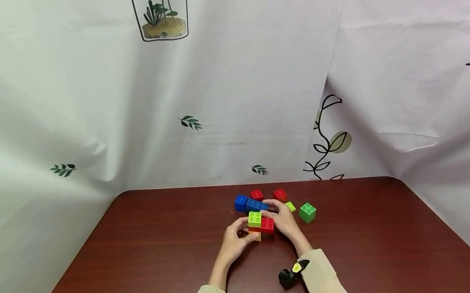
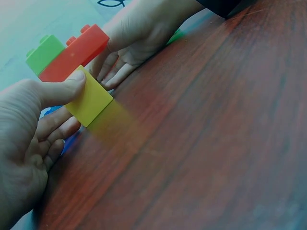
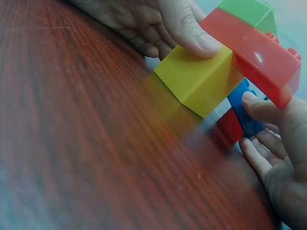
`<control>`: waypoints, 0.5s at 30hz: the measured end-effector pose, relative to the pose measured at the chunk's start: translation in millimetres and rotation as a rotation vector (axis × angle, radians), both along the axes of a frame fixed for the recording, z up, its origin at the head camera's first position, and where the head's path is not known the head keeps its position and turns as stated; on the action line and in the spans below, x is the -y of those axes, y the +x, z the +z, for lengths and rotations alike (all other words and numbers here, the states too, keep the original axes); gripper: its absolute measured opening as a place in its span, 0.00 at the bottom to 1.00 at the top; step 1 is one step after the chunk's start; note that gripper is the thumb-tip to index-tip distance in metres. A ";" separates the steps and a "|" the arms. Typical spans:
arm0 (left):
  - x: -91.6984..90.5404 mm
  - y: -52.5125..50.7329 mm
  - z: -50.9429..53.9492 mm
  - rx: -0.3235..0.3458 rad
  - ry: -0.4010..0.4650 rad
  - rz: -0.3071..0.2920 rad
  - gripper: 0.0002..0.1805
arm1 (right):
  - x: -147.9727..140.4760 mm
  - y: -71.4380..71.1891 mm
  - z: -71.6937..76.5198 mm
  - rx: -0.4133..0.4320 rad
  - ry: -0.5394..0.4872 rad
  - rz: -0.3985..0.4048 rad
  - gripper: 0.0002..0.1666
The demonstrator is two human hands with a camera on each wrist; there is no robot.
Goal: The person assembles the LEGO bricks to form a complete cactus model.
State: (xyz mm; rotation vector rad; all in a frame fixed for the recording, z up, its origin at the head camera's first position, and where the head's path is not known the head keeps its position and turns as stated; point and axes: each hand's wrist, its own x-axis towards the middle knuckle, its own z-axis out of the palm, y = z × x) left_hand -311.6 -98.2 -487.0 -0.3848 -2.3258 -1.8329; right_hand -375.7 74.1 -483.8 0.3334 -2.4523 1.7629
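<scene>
My left hand (image 1: 232, 244) pinches the yellow brick (image 2: 90, 101) under a stack, thumb on its near side. On that yellow brick sits a longer red brick (image 1: 267, 225), jutting out to the right, with a lime brick (image 1: 255, 219) on its left end. Beyond the stack, my right hand (image 1: 286, 222) grips the right end of a blue brick (image 1: 256, 205), thumb on one side and fingers on the other. The right wrist view has a red piece (image 3: 231, 126) close under the blue brick (image 3: 247, 109); whether they are joined I cannot tell.
Another blue brick (image 1: 241, 203) stands at the left end of the held one. Behind are two red bricks (image 1: 256, 195) (image 1: 280, 195). A lime brick (image 1: 290, 206) lies beside my right hand, and a green brick (image 1: 308, 212) farther right. A patterned cloth hangs behind the table.
</scene>
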 end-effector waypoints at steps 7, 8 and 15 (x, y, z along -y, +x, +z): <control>-1.8 -1.4 -0.2 0.002 -0.034 0.034 0.22 | 0.1 1.2 10.4 0.050 -0.097 -0.010 0.23; -2.2 -1.6 -0.6 0.002 -0.043 0.034 0.22 | -0.1 1.4 12.2 0.052 -0.107 -0.012 0.23; -1.2 -1.5 -2.7 -0.008 -0.056 0.033 0.22 | 0.9 3.9 19.1 0.069 -0.122 0.018 0.25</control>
